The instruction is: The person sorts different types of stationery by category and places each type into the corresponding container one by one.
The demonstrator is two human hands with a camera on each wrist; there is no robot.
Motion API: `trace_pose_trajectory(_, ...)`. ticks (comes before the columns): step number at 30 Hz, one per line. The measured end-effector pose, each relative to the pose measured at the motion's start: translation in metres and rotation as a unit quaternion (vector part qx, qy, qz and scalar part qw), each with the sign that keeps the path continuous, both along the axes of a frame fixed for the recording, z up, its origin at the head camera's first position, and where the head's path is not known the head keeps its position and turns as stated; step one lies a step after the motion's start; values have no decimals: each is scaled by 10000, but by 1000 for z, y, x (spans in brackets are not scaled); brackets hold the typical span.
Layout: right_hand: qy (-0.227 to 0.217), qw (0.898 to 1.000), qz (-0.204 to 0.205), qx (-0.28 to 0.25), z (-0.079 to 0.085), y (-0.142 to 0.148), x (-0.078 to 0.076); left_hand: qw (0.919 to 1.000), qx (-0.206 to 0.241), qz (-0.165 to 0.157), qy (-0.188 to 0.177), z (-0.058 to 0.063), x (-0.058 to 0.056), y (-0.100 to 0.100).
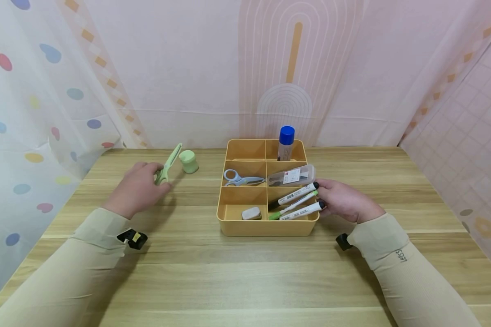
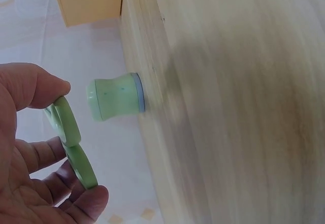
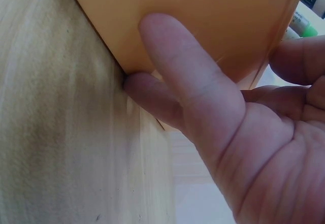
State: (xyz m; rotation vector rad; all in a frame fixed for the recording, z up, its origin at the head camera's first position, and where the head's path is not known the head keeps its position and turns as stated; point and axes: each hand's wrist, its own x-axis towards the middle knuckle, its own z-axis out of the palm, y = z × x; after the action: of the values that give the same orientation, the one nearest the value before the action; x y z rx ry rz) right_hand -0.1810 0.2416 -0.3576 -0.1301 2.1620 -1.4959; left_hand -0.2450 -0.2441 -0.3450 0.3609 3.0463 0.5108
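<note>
Beside the tan divided organizer box (image 1: 266, 228), on its left, my left hand (image 1: 137, 188) pinches a pair of light green scissors (image 1: 169, 162) by the handle loops, blades pointing up and away. In the left wrist view the thumb and fingertips press on the scissors' loops (image 2: 71, 125), raised over the table. Just past them stands a small light green waisted pot-like thing (image 1: 189, 162) with a grey base. My right hand (image 1: 348, 200) touches the right outer wall of the box with extended fingers (image 3: 172, 46), near the marker ends.
Inside the box are a blue-capped glue stick (image 1: 285, 143), blue scissors (image 1: 243, 178), a clear case (image 1: 292, 175), a white marker (image 1: 298, 194), another marker (image 1: 303, 211), a green-tipped pen (image 1: 296, 204) and a whitish eraser-like block (image 1: 251, 213). A curtain (image 1: 180, 68) hangs behind the wooden table (image 1: 245, 281).
</note>
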Motion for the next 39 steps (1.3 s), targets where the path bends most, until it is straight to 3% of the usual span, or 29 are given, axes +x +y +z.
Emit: trace_pose_trajectory(39, -3, 10000, 9, 13, 2, -1, 1, 9945, 63, -882, 567, 21, 17, 51)
